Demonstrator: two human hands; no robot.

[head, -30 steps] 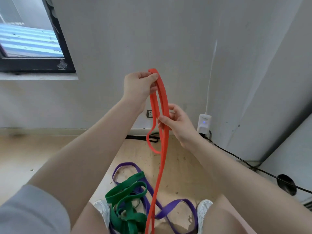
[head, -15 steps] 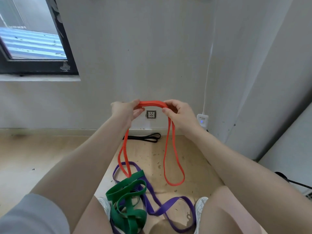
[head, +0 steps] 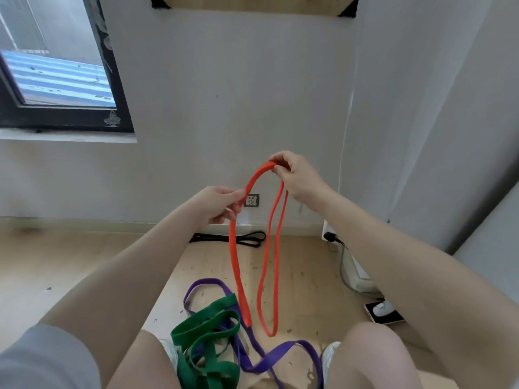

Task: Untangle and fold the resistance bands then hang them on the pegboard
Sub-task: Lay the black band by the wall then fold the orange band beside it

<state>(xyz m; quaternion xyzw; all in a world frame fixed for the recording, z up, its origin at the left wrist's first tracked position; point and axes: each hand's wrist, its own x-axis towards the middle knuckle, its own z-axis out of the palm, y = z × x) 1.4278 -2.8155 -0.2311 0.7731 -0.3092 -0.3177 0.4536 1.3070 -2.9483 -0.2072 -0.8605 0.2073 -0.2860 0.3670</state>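
Two hands (head: 258, 189), orange band (head: 234, 256) hanging vertically

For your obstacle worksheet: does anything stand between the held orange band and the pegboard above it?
Nothing visible does. Both the left hand and right hand pinch the orange band; only bare wall lies below the pegboard, whose lower edge alone shows.

Even, soft daylight enters from the window (head: 59, 80) at upper left; the grey wall (head: 224, 94) shows no glare and shadows are faint. Wide-angle distortion bows straight edges near the borders. Fine detail appears slightly soft throughout.
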